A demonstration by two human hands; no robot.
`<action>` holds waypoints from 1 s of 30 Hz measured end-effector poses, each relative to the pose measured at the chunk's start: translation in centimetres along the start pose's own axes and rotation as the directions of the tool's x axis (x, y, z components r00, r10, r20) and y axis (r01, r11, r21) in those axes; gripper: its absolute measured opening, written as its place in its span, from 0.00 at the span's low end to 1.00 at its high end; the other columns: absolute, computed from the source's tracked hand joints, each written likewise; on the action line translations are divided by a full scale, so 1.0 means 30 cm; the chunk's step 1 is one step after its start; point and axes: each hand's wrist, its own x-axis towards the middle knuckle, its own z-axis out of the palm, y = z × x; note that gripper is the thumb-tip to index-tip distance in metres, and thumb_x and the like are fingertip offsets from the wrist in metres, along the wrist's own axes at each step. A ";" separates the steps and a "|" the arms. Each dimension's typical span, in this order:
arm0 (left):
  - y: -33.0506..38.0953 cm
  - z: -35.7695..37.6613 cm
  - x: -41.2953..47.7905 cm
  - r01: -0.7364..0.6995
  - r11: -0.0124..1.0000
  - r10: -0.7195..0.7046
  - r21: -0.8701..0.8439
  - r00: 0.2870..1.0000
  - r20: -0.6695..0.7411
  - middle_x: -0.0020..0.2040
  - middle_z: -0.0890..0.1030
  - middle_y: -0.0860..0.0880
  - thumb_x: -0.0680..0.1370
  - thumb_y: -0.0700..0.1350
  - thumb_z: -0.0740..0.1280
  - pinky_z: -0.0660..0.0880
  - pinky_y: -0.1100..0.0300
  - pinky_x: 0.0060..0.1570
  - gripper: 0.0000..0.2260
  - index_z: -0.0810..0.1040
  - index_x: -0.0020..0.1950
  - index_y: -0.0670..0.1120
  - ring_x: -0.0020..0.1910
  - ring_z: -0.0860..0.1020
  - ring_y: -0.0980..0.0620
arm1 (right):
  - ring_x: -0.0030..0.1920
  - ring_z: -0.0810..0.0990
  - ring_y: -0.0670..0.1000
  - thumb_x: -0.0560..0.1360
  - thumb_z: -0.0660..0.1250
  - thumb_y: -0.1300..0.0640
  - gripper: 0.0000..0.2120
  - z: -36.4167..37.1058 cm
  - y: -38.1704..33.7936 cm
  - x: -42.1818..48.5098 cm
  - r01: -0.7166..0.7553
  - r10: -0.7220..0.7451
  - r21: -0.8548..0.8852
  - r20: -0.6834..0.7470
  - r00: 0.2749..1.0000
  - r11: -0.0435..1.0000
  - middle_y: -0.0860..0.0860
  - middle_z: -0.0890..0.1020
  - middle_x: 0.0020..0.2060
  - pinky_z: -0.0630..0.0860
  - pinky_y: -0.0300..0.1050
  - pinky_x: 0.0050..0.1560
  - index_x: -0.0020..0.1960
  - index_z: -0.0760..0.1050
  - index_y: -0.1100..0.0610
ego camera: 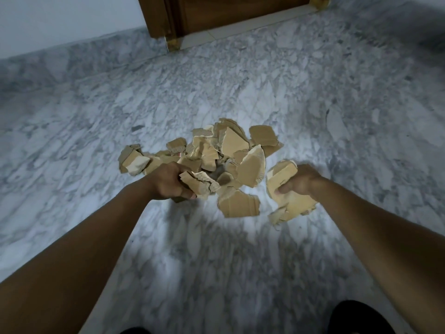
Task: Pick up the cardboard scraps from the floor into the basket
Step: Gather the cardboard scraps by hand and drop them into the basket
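Observation:
A heap of torn brown cardboard scraps (pixel 224 150) lies on the grey-white marble floor (pixel 96 121) in the middle of the view. My left hand (pixel 168 182) grips a bunch of scraps (pixel 199 184) at the heap's near left edge. My right hand (pixel 301 180) grips a larger bundle of scraps (pixel 286 201) at the near right. One flat scrap (pixel 239 204) lies between my hands. No basket is in view.
A brown wooden door (pixel 231 13) with its frame stands at the far side, above a pale threshold strip. A white wall (pixel 60 18) runs along the far left. Dark shapes (pixel 358 319), probably my feet or knees, show at the bottom edge.

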 end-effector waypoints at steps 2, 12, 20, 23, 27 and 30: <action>-0.031 -0.011 -0.013 0.022 1.000 -0.023 0.010 0.995 0.096 0.40 0.85 0.53 0.65 0.38 0.80 0.79 0.56 0.45 0.12 0.84 0.44 0.51 0.43 0.84 0.51 | 0.51 0.84 0.52 0.58 0.85 0.58 0.23 -0.048 -0.039 -0.045 0.105 -0.100 -0.033 0.130 0.987 0.994 0.51 0.86 0.48 0.79 0.46 0.54 0.52 0.83 0.55; -0.088 0.074 -0.014 0.047 0.941 -0.063 0.334 0.997 0.035 0.59 0.79 0.48 0.71 0.48 0.74 0.73 0.56 0.56 0.23 0.75 0.65 0.51 0.58 0.77 0.46 | 0.58 0.77 0.58 0.55 0.85 0.46 0.35 0.275 -0.219 -0.127 0.418 -0.319 -0.441 0.282 0.905 0.794 0.55 0.77 0.57 0.79 0.52 0.57 0.57 0.77 0.53; -0.069 0.109 -0.012 0.093 0.894 -0.092 0.439 0.995 -0.024 0.62 0.77 0.47 0.69 0.55 0.75 0.73 0.56 0.53 0.27 0.74 0.66 0.50 0.59 0.77 0.46 | 0.66 0.75 0.60 0.55 0.84 0.44 0.53 0.288 -0.235 -0.114 0.421 -0.296 -0.497 0.312 0.903 0.759 0.55 0.73 0.70 0.77 0.53 0.62 0.75 0.64 0.47; -0.066 0.120 -0.018 0.128 0.884 -0.120 0.449 0.992 -0.048 0.61 0.78 0.47 0.69 0.56 0.75 0.74 0.55 0.53 0.27 0.75 0.65 0.51 0.59 0.77 0.46 | 0.66 0.74 0.58 0.57 0.85 0.47 0.51 0.264 -0.237 -0.118 0.450 -0.300 -0.430 0.373 0.878 0.783 0.53 0.74 0.69 0.76 0.51 0.63 0.75 0.65 0.51; -0.052 0.123 -0.010 0.137 0.880 -0.134 0.454 0.990 -0.040 0.59 0.78 0.48 0.68 0.55 0.76 0.76 0.54 0.55 0.25 0.77 0.63 0.51 0.58 0.78 0.47 | 0.64 0.75 0.54 0.55 0.86 0.49 0.49 0.145 -0.258 -0.091 0.437 -0.289 -0.378 0.388 0.875 0.816 0.49 0.76 0.63 0.76 0.51 0.64 0.71 0.67 0.53; -0.038 0.123 0.005 0.120 0.878 -0.120 0.463 0.992 -0.030 0.56 0.80 0.49 0.65 0.56 0.75 0.78 0.52 0.53 0.23 0.78 0.58 0.55 0.54 0.79 0.48 | 0.62 0.76 0.53 0.53 0.87 0.47 0.52 0.015 -0.294 -0.015 0.431 -0.329 -0.418 0.295 0.897 0.800 0.49 0.76 0.63 0.76 0.53 0.63 0.71 0.66 0.52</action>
